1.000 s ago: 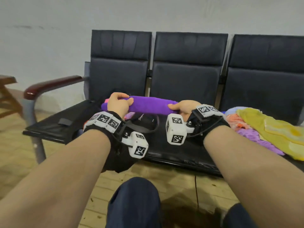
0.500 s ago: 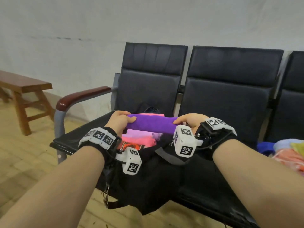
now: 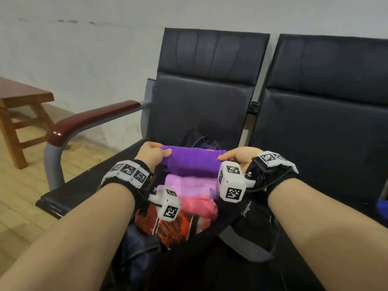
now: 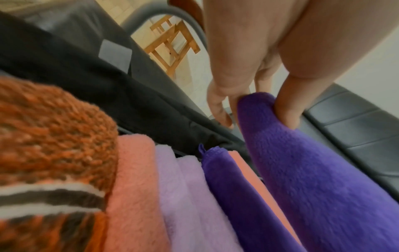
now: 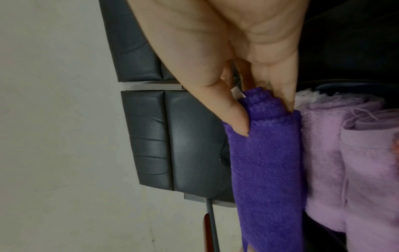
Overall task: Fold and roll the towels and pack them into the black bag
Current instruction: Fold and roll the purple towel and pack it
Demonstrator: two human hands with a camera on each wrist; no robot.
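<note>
A rolled purple towel (image 3: 194, 161) (image 4: 319, 180) (image 5: 265, 162) hangs level over the open black bag (image 3: 254, 225), at its far end. My left hand (image 3: 152, 155) (image 4: 257, 102) grips the roll's left end between thumb and fingers. My right hand (image 3: 239, 156) (image 5: 267, 104) pinches its right end. Inside the bag lie a lilac roll (image 3: 189, 184) (image 5: 336, 170), a pink roll (image 3: 199, 206) (image 4: 136, 187) and an orange striped towel (image 3: 174, 227) (image 4: 47, 136). Another purple towel (image 4: 235, 196) lies beside the lilac one.
The bag sits on the left seat (image 3: 88, 185) of a row of black chairs, with a wooden armrest (image 3: 88, 120) to its left. A wooden bench (image 3: 23, 114) stands on the floor further left. The right seat (image 3: 323, 143) has blue cloth (image 3: 382, 204) at its edge.
Both hands carried the purple roll leftward from the middle seat to above the open bag. The view turned left, so the pile of loose towels is out of sight.
</note>
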